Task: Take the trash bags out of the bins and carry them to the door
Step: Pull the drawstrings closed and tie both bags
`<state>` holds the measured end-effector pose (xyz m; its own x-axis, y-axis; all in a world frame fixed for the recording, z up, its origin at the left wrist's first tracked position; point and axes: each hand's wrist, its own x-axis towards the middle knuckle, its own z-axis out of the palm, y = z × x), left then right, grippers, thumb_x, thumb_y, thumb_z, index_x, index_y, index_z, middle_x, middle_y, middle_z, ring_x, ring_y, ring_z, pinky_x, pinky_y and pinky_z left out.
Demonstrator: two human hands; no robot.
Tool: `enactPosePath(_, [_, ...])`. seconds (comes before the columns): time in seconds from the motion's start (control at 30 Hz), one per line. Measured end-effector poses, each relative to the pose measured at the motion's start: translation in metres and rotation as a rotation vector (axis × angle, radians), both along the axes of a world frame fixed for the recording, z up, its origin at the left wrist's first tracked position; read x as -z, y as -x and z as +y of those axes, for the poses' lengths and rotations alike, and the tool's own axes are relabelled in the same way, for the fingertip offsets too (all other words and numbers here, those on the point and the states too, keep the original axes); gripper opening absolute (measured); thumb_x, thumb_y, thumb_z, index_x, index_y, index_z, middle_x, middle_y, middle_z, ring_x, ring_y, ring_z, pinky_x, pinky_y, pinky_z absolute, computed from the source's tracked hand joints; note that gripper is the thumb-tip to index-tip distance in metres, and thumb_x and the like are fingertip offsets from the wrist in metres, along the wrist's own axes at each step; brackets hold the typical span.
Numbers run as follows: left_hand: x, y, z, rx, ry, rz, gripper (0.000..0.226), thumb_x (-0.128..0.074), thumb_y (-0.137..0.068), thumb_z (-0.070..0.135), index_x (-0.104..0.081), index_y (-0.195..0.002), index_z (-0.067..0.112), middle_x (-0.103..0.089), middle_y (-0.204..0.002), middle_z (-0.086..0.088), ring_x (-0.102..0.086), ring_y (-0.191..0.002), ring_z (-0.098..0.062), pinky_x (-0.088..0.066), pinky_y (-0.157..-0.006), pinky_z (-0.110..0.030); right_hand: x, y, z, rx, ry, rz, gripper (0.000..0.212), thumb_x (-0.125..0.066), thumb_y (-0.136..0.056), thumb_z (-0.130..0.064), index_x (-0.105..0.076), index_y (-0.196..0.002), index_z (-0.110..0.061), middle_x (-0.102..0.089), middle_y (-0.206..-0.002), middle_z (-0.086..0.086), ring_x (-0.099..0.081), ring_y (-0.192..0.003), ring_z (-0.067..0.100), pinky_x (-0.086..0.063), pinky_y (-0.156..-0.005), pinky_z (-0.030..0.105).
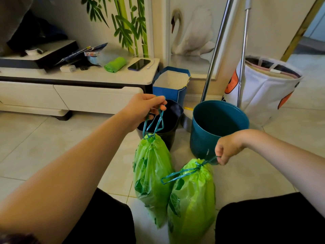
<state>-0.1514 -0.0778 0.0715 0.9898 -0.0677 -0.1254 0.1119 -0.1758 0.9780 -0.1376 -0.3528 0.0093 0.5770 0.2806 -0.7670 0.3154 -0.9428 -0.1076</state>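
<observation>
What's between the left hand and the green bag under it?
Only the teal drawstring loops, running from the left hand to the cinched bag; head view.

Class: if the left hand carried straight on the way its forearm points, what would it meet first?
Probably the dark bin just beyond the left hand, then the blue paper bag; depth is unclear.

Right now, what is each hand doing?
Left hand: fingers curled round the left bag's drawstring.
Right hand: gripping the right bag's drawstring.
</observation>
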Motion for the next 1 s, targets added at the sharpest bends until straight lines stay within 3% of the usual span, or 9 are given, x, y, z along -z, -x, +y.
enactPosePath(0.1, [0.001, -0.001, -0.001, -0.004, -0.001, -0.003, 0.023, -0.057, -0.094, 0.028, -0.071, -0.091, 0.011, -0.068, -0.071, 0.004, -0.049, -0.058, -0.006, -0.036, -0.057, -0.021, -0.008, -0.003, -0.001, 0.109, -0.175, -0.022, 0.013, -0.068, -0.076, -0.026, -0.063, -0.065, -0.021, -0.057, -0.067, -0.007, -0.049, -0.069, 0.011, -0.04, -0.066, 0.025])
enactPosePath(0.27, [0.002, -0.001, 0.001, 0.005, -0.022, -0.003, 0.025, -0.057, -0.093, 0.03, -0.072, -0.093, 0.009, -0.069, -0.072, 0.004, -0.051, -0.061, -0.007, -0.039, -0.059, -0.022, -0.038, -0.003, 0.017, 0.397, -0.655, 0.001, 0.021, -0.066, -0.085, -0.027, -0.063, -0.068, -0.017, -0.065, -0.069, 0.0, -0.059, -0.07, 0.007, -0.049, -0.074, 0.029])
enactPosePath(0.4, [0.003, -0.002, 0.004, -0.002, -0.022, -0.001, 0.028, -0.057, -0.094, 0.03, -0.071, -0.096, 0.006, -0.068, -0.072, 0.003, -0.05, -0.061, -0.009, -0.038, -0.059, -0.023, -0.064, 0.004, 0.032, 0.24, -0.792, -0.099, 0.017, -0.067, -0.084, -0.019, -0.063, -0.071, -0.01, -0.055, -0.068, 0.001, -0.047, -0.065, 0.008, -0.034, -0.062, 0.024])
enactPosePath(0.53, [0.004, -0.002, 0.007, -0.007, -0.014, -0.001, 0.024, -0.057, -0.094, 0.029, -0.071, -0.092, 0.009, -0.068, -0.07, 0.004, -0.05, -0.061, -0.009, -0.038, -0.058, -0.022, -0.081, 0.012, 0.043, 0.179, -0.92, -0.088, 0.018, -0.066, -0.084, -0.012, -0.064, -0.067, -0.012, -0.056, -0.063, -0.002, -0.051, -0.059, 0.004, -0.04, -0.061, 0.014])
enactPosePath(0.67, [0.002, 0.0, 0.012, -0.024, -0.004, 0.004, 0.022, -0.057, -0.094, 0.028, -0.071, -0.089, 0.012, -0.068, -0.071, 0.004, -0.05, -0.061, -0.009, -0.04, -0.058, -0.021, -0.089, 0.017, 0.052, 0.323, -1.095, 0.003, 0.013, -0.067, -0.084, -0.014, -0.066, -0.072, -0.009, -0.057, -0.06, 0.005, -0.051, -0.056, 0.011, -0.043, -0.062, 0.022])
enactPosePath(0.73, [0.001, 0.0, 0.013, -0.036, -0.003, 0.007, 0.022, -0.057, -0.093, 0.028, -0.071, -0.091, 0.011, -0.067, -0.07, 0.004, -0.049, -0.061, -0.009, -0.041, -0.058, -0.021, -0.09, 0.018, 0.055, 0.338, -1.119, 0.064, 0.011, -0.068, -0.083, -0.016, -0.071, -0.092, -0.011, -0.065, -0.068, 0.005, -0.051, -0.059, 0.013, -0.041, -0.062, 0.025])
enactPosePath(0.87, [0.002, 0.0, 0.014, -0.039, 0.002, 0.01, 0.022, -0.057, -0.094, 0.028, -0.07, -0.093, 0.009, -0.066, -0.071, 0.003, -0.049, -0.061, -0.009, -0.04, -0.058, -0.021, -0.072, 0.021, 0.066, 0.245, -0.922, 0.082, 0.062, -0.069, -0.083, -0.013, -0.045, -0.136, -0.033, -0.076, -0.091, 0.007, -0.06, -0.062, 0.015, -0.04, -0.059, 0.029])
enactPosePath(0.93, [0.002, 0.0, 0.015, -0.035, -0.001, 0.014, 0.024, -0.057, -0.094, 0.028, -0.07, -0.095, 0.008, -0.066, -0.071, 0.003, -0.049, -0.061, -0.009, -0.04, -0.058, -0.021, -0.054, 0.026, 0.077, 0.153, -0.756, 0.022, 0.08, -0.071, -0.081, -0.013, -0.029, -0.145, -0.036, -0.075, -0.096, 0.009, -0.066, -0.064, 0.017, -0.047, -0.063, 0.035])
enactPosePath(1.0, [0.001, 0.001, 0.015, -0.03, -0.008, 0.018, 0.024, -0.057, -0.094, 0.028, -0.07, -0.096, 0.007, -0.066, -0.072, 0.003, -0.049, -0.06, -0.009, -0.041, -0.059, -0.021, -0.036, 0.032, 0.087, 0.058, -0.633, -0.074, 0.083, -0.07, -0.081, -0.015, -0.023, -0.147, -0.034, -0.074, -0.099, 0.006, -0.068, -0.071, 0.016, -0.052, -0.072, 0.031])
